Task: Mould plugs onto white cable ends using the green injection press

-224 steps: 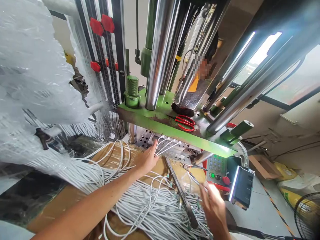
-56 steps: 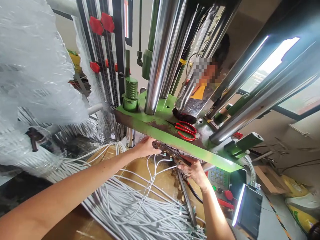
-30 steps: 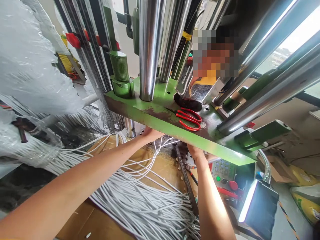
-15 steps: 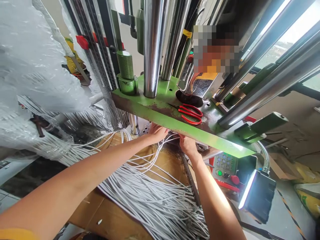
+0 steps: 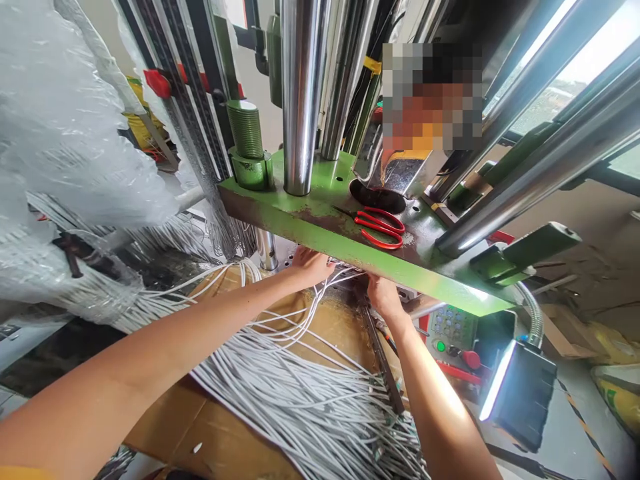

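My left hand (image 5: pixel 313 265) is tucked at the front edge of the green press plate (image 5: pixel 320 237), fingers curled and their tips partly under that edge, so I cannot tell whether they grip anything. My right hand (image 5: pixel 384 297) reaches under the same edge further along; its fingers are hidden from me, and I cannot tell if they are open or closed.

Between my hands there is a small gap, and the loose white cables (image 5: pixel 317 301) run through it, their far ends close to the plate's front edge. Nearer me, a bare brown patch of the desk (image 5: pixel 345 327) gives some open room before the heap of white cables (image 5: pixel 295 393) spreads toward my right forearm.

That side is tighter: a dark metal bar (image 5: pixel 383 360) lies slantwise just beside the forearm, with the handles of a tool (image 5: pixel 388 341) partly hidden there. Beyond, below the plate's right corner, sit the control panel (image 5: pixel 453 327) and a lit lamp (image 5: pixel 523 393).

On top of the plate, near its front edge, red-handled snips (image 5: pixel 385 229) lie with the handles spread, well apart from the steel column (image 5: pixel 300 100).
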Motion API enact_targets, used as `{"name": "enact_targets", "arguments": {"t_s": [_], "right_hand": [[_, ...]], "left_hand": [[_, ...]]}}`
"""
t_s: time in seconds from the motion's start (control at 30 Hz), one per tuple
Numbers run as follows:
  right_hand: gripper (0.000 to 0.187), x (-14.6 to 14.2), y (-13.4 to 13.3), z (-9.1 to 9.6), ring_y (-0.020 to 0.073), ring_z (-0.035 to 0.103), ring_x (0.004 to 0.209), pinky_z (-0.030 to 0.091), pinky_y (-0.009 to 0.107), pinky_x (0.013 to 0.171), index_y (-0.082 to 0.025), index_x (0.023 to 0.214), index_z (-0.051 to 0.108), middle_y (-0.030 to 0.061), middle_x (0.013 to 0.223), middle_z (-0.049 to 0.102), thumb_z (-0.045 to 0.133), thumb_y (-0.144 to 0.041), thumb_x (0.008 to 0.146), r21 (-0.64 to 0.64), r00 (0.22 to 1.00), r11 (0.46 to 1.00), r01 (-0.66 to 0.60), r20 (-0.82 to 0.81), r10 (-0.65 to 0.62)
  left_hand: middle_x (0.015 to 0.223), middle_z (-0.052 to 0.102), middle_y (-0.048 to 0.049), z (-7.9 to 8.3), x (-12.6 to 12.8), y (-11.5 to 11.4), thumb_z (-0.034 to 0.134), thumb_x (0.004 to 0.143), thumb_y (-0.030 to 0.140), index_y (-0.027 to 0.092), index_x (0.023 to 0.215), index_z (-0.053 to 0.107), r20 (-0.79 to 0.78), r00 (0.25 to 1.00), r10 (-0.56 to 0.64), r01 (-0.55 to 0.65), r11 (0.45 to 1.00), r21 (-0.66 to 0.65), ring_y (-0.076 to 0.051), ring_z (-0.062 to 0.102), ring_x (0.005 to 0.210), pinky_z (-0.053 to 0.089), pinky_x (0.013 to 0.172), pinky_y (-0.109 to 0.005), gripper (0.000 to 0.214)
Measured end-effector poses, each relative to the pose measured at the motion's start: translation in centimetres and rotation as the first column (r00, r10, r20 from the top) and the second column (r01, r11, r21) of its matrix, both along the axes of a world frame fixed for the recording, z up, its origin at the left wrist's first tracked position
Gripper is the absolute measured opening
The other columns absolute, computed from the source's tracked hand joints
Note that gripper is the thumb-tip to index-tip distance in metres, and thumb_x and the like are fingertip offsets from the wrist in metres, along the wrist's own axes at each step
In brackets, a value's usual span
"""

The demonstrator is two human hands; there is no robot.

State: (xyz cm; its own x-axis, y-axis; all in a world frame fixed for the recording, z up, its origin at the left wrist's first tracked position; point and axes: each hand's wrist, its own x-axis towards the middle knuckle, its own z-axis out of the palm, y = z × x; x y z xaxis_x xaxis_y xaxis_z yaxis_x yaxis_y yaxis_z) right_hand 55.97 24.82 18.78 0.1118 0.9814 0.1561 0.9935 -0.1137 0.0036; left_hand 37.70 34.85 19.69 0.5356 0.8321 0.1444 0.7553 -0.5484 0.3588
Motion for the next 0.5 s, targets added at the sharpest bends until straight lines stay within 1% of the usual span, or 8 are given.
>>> {"name": "enact_targets", "arguments": {"t_s": [0.07, 0.13, 0.2, 0.27, 0.37, 0.5], "right_hand": [[0.048, -0.4, -0.4, 0.1, 0.0246, 0.057, 0.116, 0.040, 0.036, 0.102, -0.019, 0.127, 0.061, 0.0122, 0.122, 0.067, 0.039, -0.005, 0.087, 0.000, 1.000, 1.000, -0.015, 0.001, 0.015], [0.049, -0.9, -0.6, 0.3, 0.0242, 0.056, 0.119, 0.039, 0.036, 0.104, -0.020, 0.128, 0.061, 0.0118, 0.124, 0.066, 0.040, -0.005, 0.086, 0.000, 1.000, 1.000, -0.012, 0.000, 0.012], [0.048, -1.4, -0.5, 0.7, 0.0244, 0.058, 0.117, 0.039, 0.036, 0.103, -0.019, 0.126, 0.062, 0.0131, 0.122, 0.067, 0.040, -0.005, 0.085, -0.003, 1.000, 1.000, 0.005, -0.001, -0.005], [0.045, -2.0, 0.0, 1.1, 0.0248, 0.060, 0.112, 0.040, 0.037, 0.101, -0.017, 0.122, 0.064, 0.0148, 0.118, 0.068, 0.040, -0.005, 0.086, -0.006, 1.000, 1.000, 0.020, 0.000, -0.020], [0.040, -3.3, 1.3, 1.2, 0.0253, 0.063, 0.106, 0.041, 0.038, 0.100, -0.016, 0.116, 0.067, 0.0151, 0.107, 0.072, 0.041, -0.008, 0.087, -0.014, 1.000, 1.000, 0.012, -0.002, -0.012], [0.038, -5.1, 3.2, 0.7, 0.0237, 0.063, 0.103, 0.041, 0.035, 0.099, -0.020, 0.113, 0.068, 0.0120, 0.103, 0.073, 0.043, -0.009, 0.087, -0.018, 0.999, 0.999, -0.048, -0.016, 0.047]], "left_hand": [[0.087, 0.072, -0.0131, -0.1, -0.3, 0.1, 0.054, 0.084, 0.036, 0.017, 0.082, 0.073, -0.023, 0.999, 0.032, -0.032, 0.999, -0.005, -0.029, 0.065, 0.090, 0.047, 0.085, -0.040, 0.026], [0.087, 0.072, -0.0122, -0.1, -0.3, 0.3, 0.055, 0.083, 0.033, 0.017, 0.081, 0.073, -0.047, 0.997, 0.056, -0.057, 0.998, -0.011, -0.030, 0.065, 0.089, 0.048, 0.082, -0.039, 0.024], [0.091, 0.073, -0.0112, -0.1, -0.2, 0.7, 0.055, 0.083, 0.028, 0.018, 0.083, 0.073, -0.070, 0.995, 0.071, -0.072, 0.997, -0.013, -0.029, 0.065, 0.090, 0.049, 0.080, -0.037, 0.020], [0.097, 0.072, -0.0101, 0.0, 0.0, 1.1, 0.055, 0.083, 0.024, 0.018, 0.088, 0.072, -0.089, 0.993, 0.074, -0.075, 0.997, -0.007, -0.027, 0.064, 0.094, 0.049, 0.082, -0.035, 0.019], [0.103, 0.071, -0.0088, 0.1, -0.1, 1.7, 0.054, 0.084, 0.023, 0.018, 0.095, 0.070, -0.111, 0.993, 0.038, -0.037, 0.999, 0.013, -0.026, 0.062, 0.100, 0.048, 0.088, -0.033, 0.020], [0.112, 0.068, -0.0084, 0.1, -0.5, 2.1, 0.054, 0.085, 0.020, 0.019, 0.106, 0.067, -0.131, 0.990, -0.058, 0.063, 0.997, 0.038, -0.025, 0.060, 0.104, 0.045, 0.095, -0.035, 0.024]]}}
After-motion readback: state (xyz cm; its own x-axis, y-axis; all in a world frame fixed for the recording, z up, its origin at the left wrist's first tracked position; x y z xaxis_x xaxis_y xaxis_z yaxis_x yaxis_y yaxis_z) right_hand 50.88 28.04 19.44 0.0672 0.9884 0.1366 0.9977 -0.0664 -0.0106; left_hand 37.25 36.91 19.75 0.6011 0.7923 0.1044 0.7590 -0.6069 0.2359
